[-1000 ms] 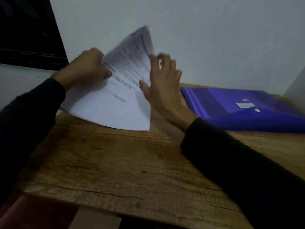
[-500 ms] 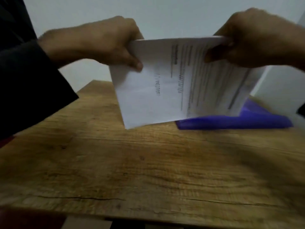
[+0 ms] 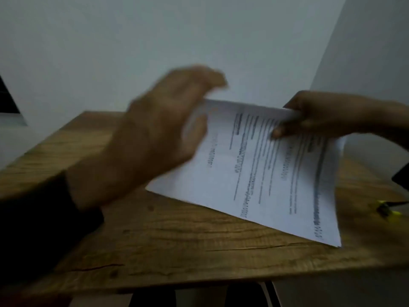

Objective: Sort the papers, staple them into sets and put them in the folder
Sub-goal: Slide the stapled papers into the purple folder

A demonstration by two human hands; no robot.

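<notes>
A stack of white printed papers (image 3: 265, 173) slants down over the wooden table (image 3: 177, 244), its lower edge near the tabletop. My right hand (image 3: 321, 116) pinches the stack's upper right corner, thumb on the printed face. My left hand (image 3: 159, 129) is blurred by motion at the stack's left edge, fingers spread and relaxed; it grips nothing that I can see. The purple folder is out of view.
A small yellow and black object (image 3: 387, 209), too blurred to identify, lies on the table at the right. A pale wall stands close behind the table. The table's front edge runs along the bottom, and a dark shape sits at far left.
My left hand has let go of the papers and now sweeps open beside them. The stack has dropped lower and turned, held only by my right hand. The camera swung, losing the folder.
</notes>
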